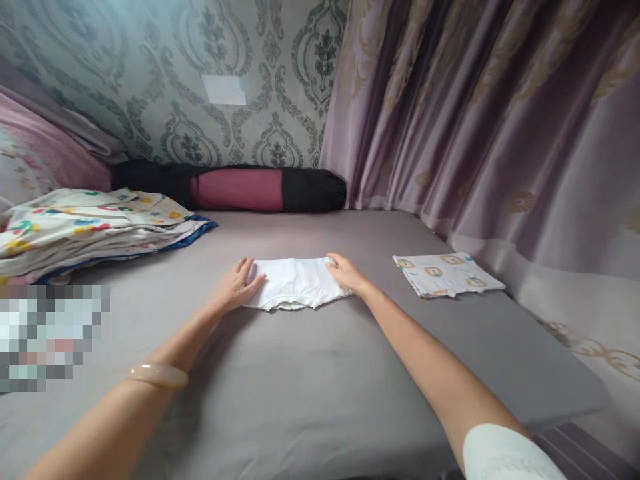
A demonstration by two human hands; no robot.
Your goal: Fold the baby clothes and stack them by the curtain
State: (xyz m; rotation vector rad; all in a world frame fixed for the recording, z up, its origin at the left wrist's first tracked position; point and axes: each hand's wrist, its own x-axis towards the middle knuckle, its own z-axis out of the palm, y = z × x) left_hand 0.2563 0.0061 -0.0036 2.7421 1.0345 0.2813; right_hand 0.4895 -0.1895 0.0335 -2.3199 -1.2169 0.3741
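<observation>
A small white shirt, folded into a flat wide shape, lies on the grey bed sheet with its neckline toward me. My left hand rests at the shirt's left edge, fingers apart and thumb lying over the cloth. At the far right corner, my right hand has the edge of the shirt between thumb and fingers; part of those fingers is hidden. A folded white cloth with orange animal prints lies apart to the right.
Patterned clothes are piled at the left. A black and maroon bolster lies along the wall. Purple curtains hang at the right, beside the bed's edge. A blurred patch covers something at the left.
</observation>
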